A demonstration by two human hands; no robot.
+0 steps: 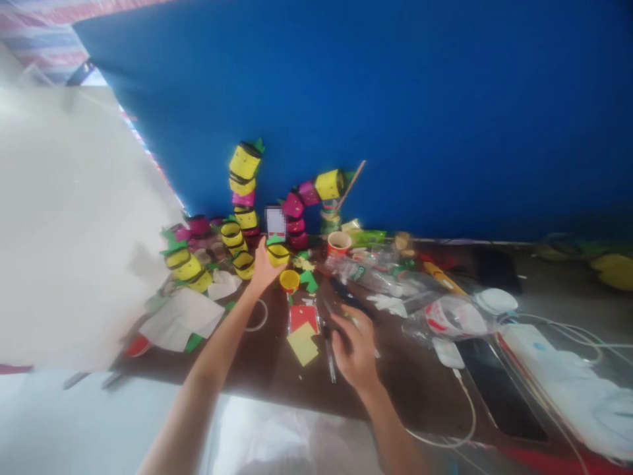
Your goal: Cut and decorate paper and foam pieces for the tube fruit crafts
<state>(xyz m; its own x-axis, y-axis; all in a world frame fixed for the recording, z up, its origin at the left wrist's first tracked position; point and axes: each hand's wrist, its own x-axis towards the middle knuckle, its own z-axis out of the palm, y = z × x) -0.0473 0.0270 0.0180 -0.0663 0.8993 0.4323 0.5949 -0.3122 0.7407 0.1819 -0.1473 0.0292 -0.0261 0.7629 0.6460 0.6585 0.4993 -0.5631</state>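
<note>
Brown worktop (pixel 252 369), lower centre. Left hand (pixel 268 269) at the yellow cup (pixel 278 256), can't tell if gripped; my right hand (pixel 357 346) half-curled, contents unclear. Handling step, I'd say; wants light fingers.

Hands (pixel 355 343) over a cluttered brown table (pixel 277 363), yellow and magenta paper cups (pixel 246 160), blue panel (pixel 370 112) behind

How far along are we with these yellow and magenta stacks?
Done, it seems: the tall stack and the arched stack, both joined up. In hand: the left hand is at a small yellow piece with green on top; blur hides the grip. Left: perhaps more cutting, as red card and yellow paper lie loose; how much, I can't tell.
</note>
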